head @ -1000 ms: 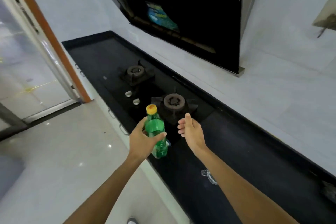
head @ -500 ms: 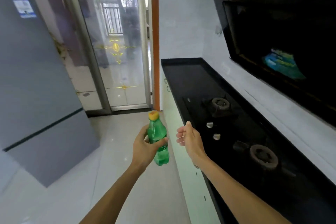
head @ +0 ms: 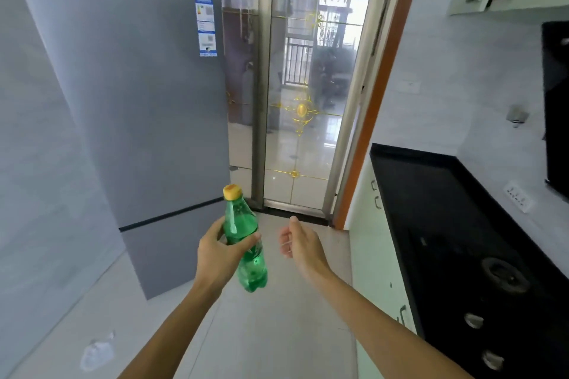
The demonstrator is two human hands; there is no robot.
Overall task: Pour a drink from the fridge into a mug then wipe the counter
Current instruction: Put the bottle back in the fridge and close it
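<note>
**Green bottle, capped: carried in front of fridge**

- Item: green plastic bottle, yellow cap on, approx. upright w/ slight tilt, liquid inside. Loc.: in the air, in front of the fridge at its lower right corner, touching nothing but the hand.
- Left hand: wrapped round bottle mid-body, thumb across the front.
- Right hand: holds nothing, fingers loosely curled, just right of bottle, no contact.
- Fridge: grey, both doors look closed, label at upper right.
- Glass door: directly right of fridge, gold trim.
- Surface: black, further right of fridge, across the floor; hob set into it.
- Misc.: pale scrap on floor below fridge; can't ID.
- Mug: not in view.

Step (est.): bottle carry. Whether it is bound for the mug or back to the fridge can't be told from here.

Handling notes:
- Keep bottle upright and steady. If the drink is fizzy, shaking risks foam at opening, which means more to wipe later.
- Grip at mid-body is OK. Don't squeeze, as thin plastic will likely flex.
- Use the free right hand for the next job (cap or fridge door), so the left never has to regrip.
- Set bottle on surface before uncapping. Pour low and slowly.
</note>
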